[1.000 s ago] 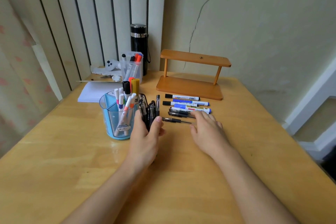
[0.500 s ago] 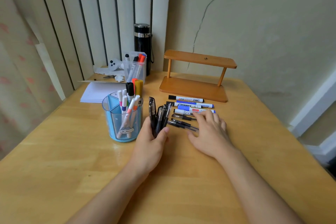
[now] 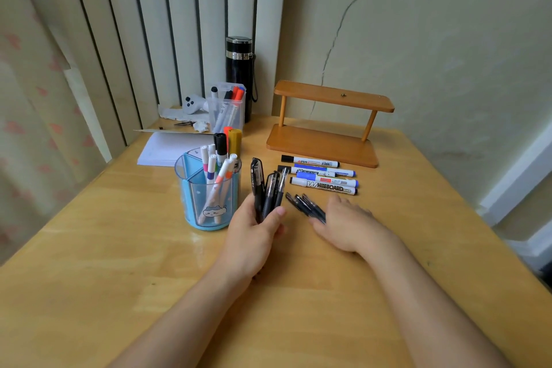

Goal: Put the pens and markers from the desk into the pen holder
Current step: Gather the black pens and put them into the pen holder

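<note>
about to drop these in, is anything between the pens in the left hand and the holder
Nothing visible. The left hand holds the black pens upright just right of the blue pen holder, with only a bare gap between; markers already fill its right compartments.

Black flask [image 3: 239, 75], wooden shelf [image 3: 325, 125], white paper [image 3: 170, 149]

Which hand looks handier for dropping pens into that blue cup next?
Probably the left hand: it already holds a bunch of black pens upright right beside the blue cup. The right hand is farther away, gathering loose pens on the desk.
</note>
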